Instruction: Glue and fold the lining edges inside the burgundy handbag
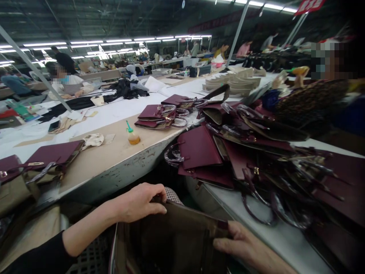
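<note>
An upright handbag (pixel 176 236) stands in front of me at the bottom of the view, its brown inside facing me. My left hand (pixel 145 203) pinches its top edge near the left, fingers over the rim and thumb on the near side. At the right end of that edge, my right hand (pixel 236 241) grips the bag by a small dark red patch, thumb on the inner face. The bag's lower part is cut off by the frame. A strip of checked cloth (pixel 173 196) shows just behind the left fingers.
Dark red handbags (pixel 199 148) with wrapped handles are heaped on the right table. More bags (pixel 54 154) lie at the left. A green-tipped bottle (pixel 133 137) and crumpled cloth (pixel 94 140) sit on the brown-topped table (pixel 114 160). A person (pixel 316 95) is at the right.
</note>
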